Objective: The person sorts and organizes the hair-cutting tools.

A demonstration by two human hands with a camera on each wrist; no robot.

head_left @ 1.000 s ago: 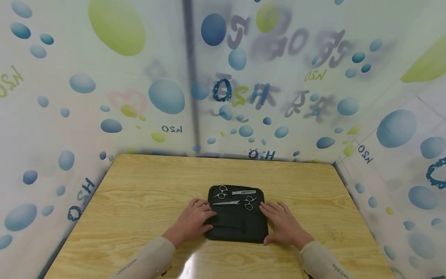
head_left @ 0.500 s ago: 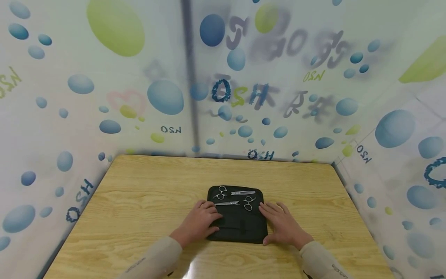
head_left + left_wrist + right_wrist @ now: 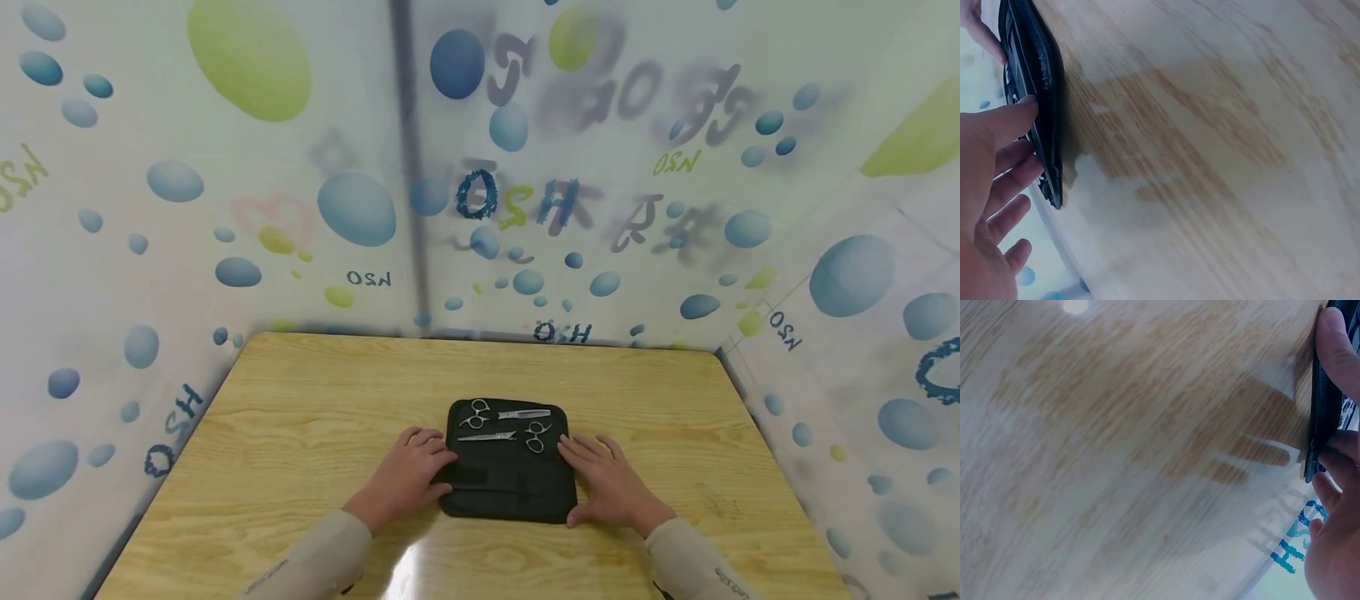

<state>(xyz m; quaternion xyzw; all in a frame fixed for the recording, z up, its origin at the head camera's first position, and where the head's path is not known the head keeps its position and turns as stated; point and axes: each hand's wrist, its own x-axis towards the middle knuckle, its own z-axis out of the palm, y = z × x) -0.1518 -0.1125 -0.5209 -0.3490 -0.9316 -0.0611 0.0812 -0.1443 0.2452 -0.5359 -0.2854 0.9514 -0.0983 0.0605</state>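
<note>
A black scissors case point(image 3: 502, 475) lies flat and unfolded on the wooden table. Two pairs of silver hair scissors are set in its far half. The far pair point(image 3: 525, 413) has its finger rings at the left, while the nearer pair point(image 3: 487, 436) has them at the right. My left hand point(image 3: 405, 471) touches the case's left edge with relaxed fingers and thumb. In the left wrist view, the thumb and fingertips meet the edge beside a zip point(image 3: 1027, 69). My right hand point(image 3: 609, 483) rests along the right edge, fingers extended and thumb point(image 3: 1337, 353) at the near corner.
The light wooden table point(image 3: 337, 392) stretches around the case. Behind and beside it stand walls point(image 3: 360, 125) printed with blue and green drops and lettering. A light glare point(image 3: 403, 575) shows at the table's front.
My left hand slid rightward over the case, then drew back left to its edge. The right hand and the case have stayed nearly in place.
</note>
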